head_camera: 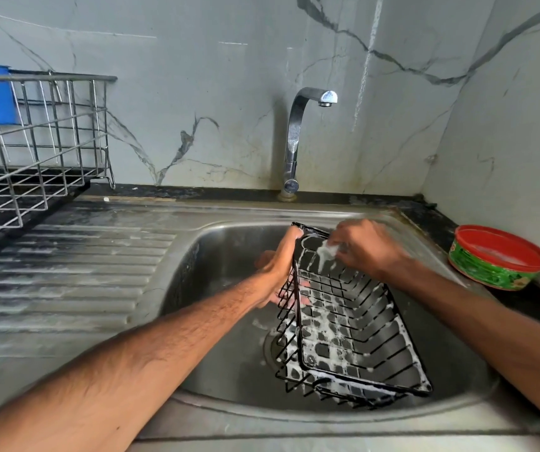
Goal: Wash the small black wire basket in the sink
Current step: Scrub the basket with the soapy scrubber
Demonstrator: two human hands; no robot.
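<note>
Fingers: left hand (275, 272) is clamping the left rim of the black wire basket (353, 324), right hand (366, 246) is pinching a sudsy scrub pad (327, 251) at its far end
Basket: lying tilted in the sink (223, 256), foamy
Around: one tap (294, 132), one steel dish rack (40, 132) sitting left
Container: one green tub (496, 259), holding whitish soap

Both forearms bare, reaching forward, converging. Left grip (276, 269): thumb up along rim of black wire basket (353, 324), fingers curled behind its side. Right grip (368, 247): knuckles up, fingertips pinching sudsy pad (327, 251), blurred.
</note>
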